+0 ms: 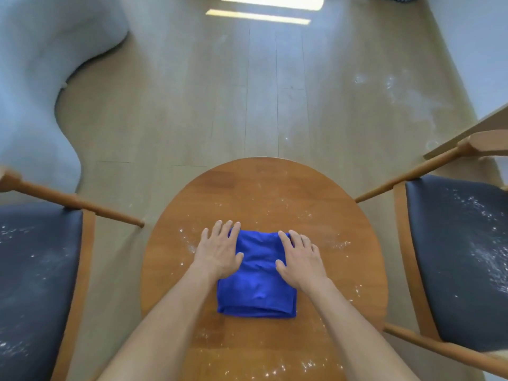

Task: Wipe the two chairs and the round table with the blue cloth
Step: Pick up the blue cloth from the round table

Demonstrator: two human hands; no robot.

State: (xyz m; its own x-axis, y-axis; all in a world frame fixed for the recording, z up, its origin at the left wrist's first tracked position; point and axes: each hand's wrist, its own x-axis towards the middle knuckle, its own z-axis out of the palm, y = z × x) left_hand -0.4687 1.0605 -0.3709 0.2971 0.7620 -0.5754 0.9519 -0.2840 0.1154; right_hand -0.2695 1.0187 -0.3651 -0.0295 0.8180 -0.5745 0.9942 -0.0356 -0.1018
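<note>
A folded blue cloth [257, 284] lies in the middle of the round wooden table [261, 188], which is speckled with white powder. My left hand [218, 251] lies flat with straight fingers on the cloth's left edge and the table beside it. My right hand [301, 257] presses flat on the cloth's right side. To the left stands one chair [35, 270] with a dark seat dusted white. The other chair [461, 257] stands to the right, its dark seat also dusted with white powder.
A pale grey curved sofa [35, 78] fills the far left. Wooden floor [261, 92] stretches ahead, with white powder marks at the right. A light wooden board edge [472, 130] sits behind the right chair.
</note>
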